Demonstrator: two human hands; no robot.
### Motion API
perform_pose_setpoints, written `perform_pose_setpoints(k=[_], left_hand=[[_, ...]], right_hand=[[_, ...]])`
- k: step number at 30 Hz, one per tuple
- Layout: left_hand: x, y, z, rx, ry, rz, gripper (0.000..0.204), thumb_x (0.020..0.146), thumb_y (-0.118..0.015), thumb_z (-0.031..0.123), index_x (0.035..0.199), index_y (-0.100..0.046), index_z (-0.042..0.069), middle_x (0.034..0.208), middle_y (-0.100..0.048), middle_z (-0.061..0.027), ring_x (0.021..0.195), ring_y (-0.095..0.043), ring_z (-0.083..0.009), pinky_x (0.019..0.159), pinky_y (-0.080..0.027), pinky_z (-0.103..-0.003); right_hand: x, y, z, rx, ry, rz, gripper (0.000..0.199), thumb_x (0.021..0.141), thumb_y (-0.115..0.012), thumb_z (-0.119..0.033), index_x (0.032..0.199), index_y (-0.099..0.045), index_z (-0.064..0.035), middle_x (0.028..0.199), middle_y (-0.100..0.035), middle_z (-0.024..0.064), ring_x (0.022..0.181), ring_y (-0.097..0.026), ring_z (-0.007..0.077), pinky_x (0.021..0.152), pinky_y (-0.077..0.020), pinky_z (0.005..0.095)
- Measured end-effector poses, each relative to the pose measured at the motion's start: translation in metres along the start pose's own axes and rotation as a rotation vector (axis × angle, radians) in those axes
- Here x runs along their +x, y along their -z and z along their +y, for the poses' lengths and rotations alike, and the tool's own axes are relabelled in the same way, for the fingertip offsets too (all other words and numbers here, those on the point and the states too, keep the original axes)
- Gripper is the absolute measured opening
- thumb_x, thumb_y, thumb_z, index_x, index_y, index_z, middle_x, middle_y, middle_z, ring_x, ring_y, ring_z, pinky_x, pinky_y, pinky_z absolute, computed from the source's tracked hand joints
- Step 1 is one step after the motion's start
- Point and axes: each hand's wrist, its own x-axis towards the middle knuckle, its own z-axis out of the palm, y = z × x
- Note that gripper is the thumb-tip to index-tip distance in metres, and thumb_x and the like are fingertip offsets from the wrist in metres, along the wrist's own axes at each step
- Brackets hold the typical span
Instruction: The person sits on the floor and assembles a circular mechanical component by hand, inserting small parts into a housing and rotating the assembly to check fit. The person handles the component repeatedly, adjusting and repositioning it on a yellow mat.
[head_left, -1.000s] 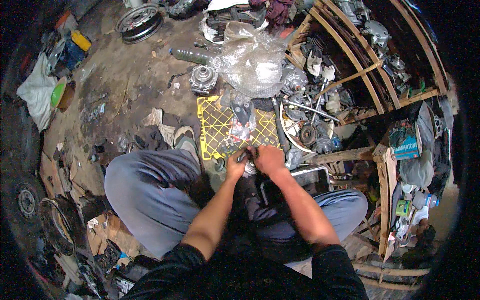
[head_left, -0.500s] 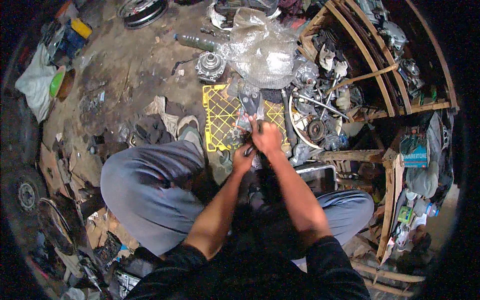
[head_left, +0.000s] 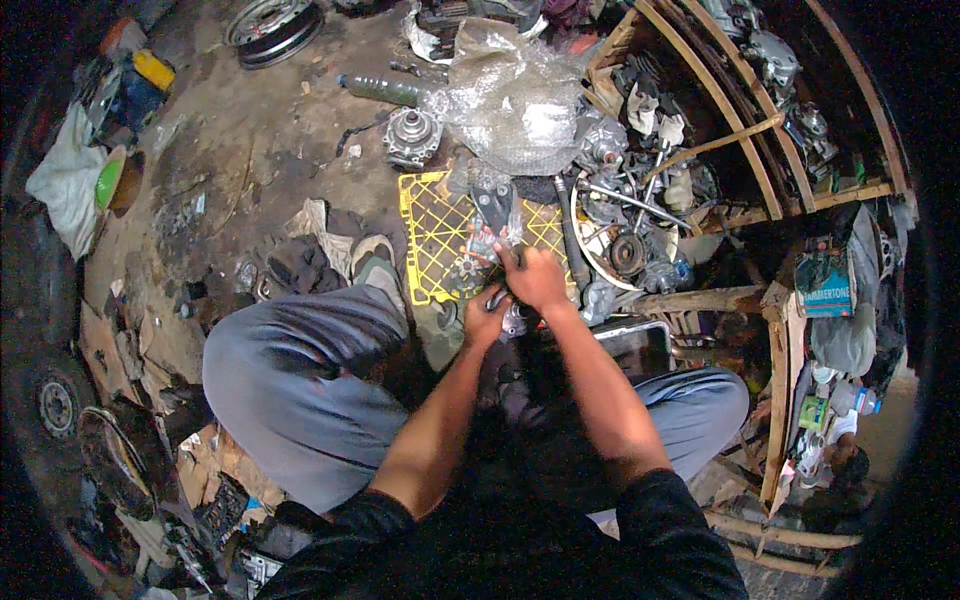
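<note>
Crate (head_left: pixel 407 225), one; bottle (head_left: pixel 385 90), one; left hand (head_left: pixel 486 318) curled, right hand (head_left: pixel 540 280) half-curled; cannot tell what's held.

A wheel rim (head_left: pixel 268 24) lies on the stained floor (head_left: pixel 285 150) (a plastic bottle (head_left: pixel 385 90) to its right).

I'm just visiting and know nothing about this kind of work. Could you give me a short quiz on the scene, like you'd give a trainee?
1. Multiple choice: what colour is the plastic grid lying in front of the person?
A) Red
B) Yellow
C) Blue

2. True or false: the wheel rim lies farther left in the picture than the bubble wrap.

3. Fill in the missing word: of the person's two hands, the ____ one reaches farther forward.

Key:
1. B
2. True
3. Right: the right hand is farther forward, and the left hand is nearer the body.
</note>
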Motion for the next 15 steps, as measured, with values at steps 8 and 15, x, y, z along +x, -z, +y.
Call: perform_pose_setpoints(k=[8,15], left_hand=[[0.0,-0.006,-0.008,0.041,-0.037,0.06,0.037,0.076,-0.071,0.011,0.113,-0.064,0.005,0.107,-0.067,-0.0141,0.099,-0.065,-0.0255,0.088,-0.048,-0.032],[-0.004,-0.013,-0.01,-0.016,0.003,0.092,0.039,0.072,-0.065,0.001,0.11,-0.064,-0.001,0.109,-0.066,-0.0157,0.103,-0.064,-0.0271,0.09,-0.048,-0.034]], right_hand=[[-0.032,0.049,0.005,-0.366,0.355,-0.384,0.018,0.08,-0.054,-0.015,0.08,-0.066,-0.001,0.084,-0.066,0.0224,0.082,-0.065,0.039,0.072,-0.0533,0.0472],[-0.041,0.046,-0.015,-0.307,0.204,-0.301,0.031,0.089,-0.043,-0.019,0.074,-0.064,-0.0011,0.082,-0.063,0.0259,0.078,-0.063,0.0427,0.072,-0.0498,0.0513]])
